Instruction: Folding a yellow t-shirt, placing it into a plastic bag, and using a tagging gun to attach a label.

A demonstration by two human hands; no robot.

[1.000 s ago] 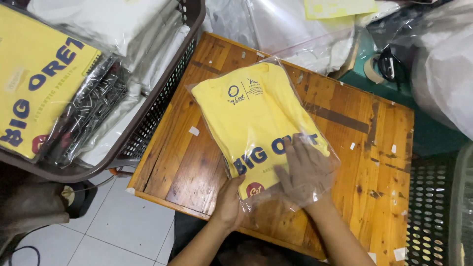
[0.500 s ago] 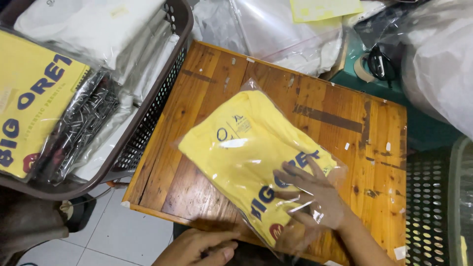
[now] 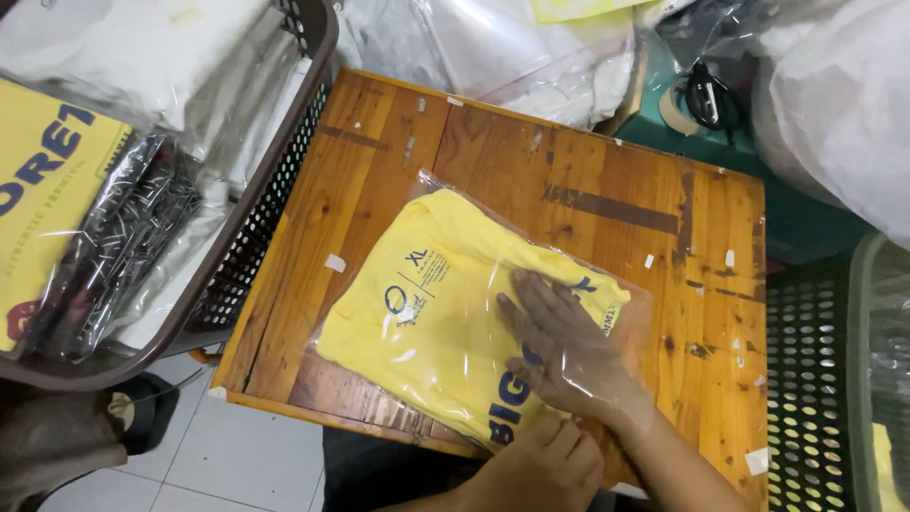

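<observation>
At the near edge of the wooden tabletop (image 3: 379,161), the left hand (image 3: 545,465) curls on the bottom end of the clear bag holding a folded yellow shirt (image 3: 427,313); its grip looks closed on the plastic, though the fingers are partly hidden. The right hand (image 3: 564,346) lies flat and open inside the bag, pressing the shirt. Farther left sits a dark basket (image 3: 284,190) of packed garments.

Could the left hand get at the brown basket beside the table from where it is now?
Probably yes. The left hand sits at the table's near edge by the bagged yellow shirt, and the bare wooden table between it and the brown basket holds nothing in the way.
</observation>
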